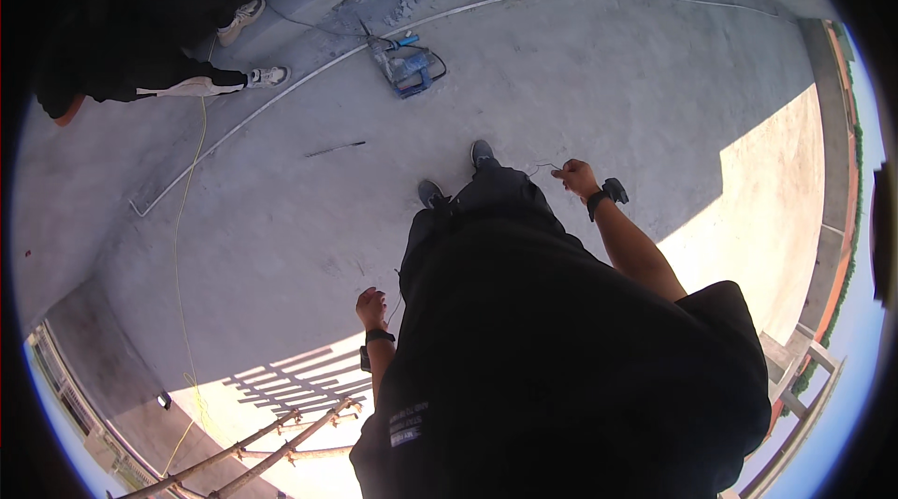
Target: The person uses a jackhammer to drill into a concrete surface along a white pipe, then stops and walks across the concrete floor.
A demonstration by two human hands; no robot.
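My right hand [577, 179] is out over the floor to the right of my legs, its fingers pinched on a thin dark wire [543, 166]. The wire's bent end sticks out toward my shoes. Lower and to the left, my left hand [371, 308] has curled fingers. A thin dark strand [397, 305] runs beside it toward my trousers and looks held in that hand. My body hides whether the two strands are one wire. Both wrists wear dark bands with small devices.
A blue power tool [412, 69] with a cord lies ahead, and a thin rod [335, 149] nearer. White conduit [309, 74] and a yellow cord [177, 246] cross the floor. Another person's shoe [269, 77] is at far left. A wooden ladder [290, 448] is at lower left.
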